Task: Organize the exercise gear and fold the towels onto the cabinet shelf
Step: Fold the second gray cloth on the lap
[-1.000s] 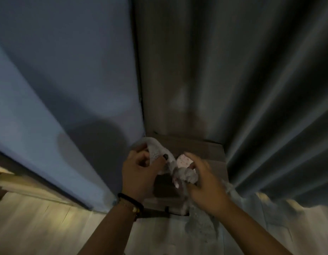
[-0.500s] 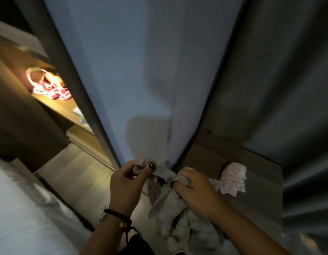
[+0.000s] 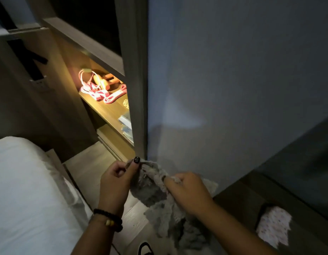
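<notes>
A fluffy grey towel (image 3: 159,205) hangs between both my hands in front of the cabinet. My left hand (image 3: 117,183) pinches its upper edge between thumb and fingers. My right hand (image 3: 187,190) grips the same edge a little to the right, and the rest of the towel droops below. A pink and white skipping rope (image 3: 102,91) lies coiled on the lit cabinet shelf (image 3: 108,111) at the upper left. A white cloth with small pink dots (image 3: 273,227) lies on a dark low surface at the lower right.
A tall pale cabinet door (image 3: 224,85) stands straight ahead, close to my hands. A white bed (image 3: 25,196) fills the lower left. Small folded items (image 3: 125,122) sit at the shelf's right end. Light floor shows between bed and cabinet.
The view has swung left, bringing the lit shelf and the bed into sight. Both hands still hold the grey towel; the dotted cloth has slid to the lower right.
</notes>
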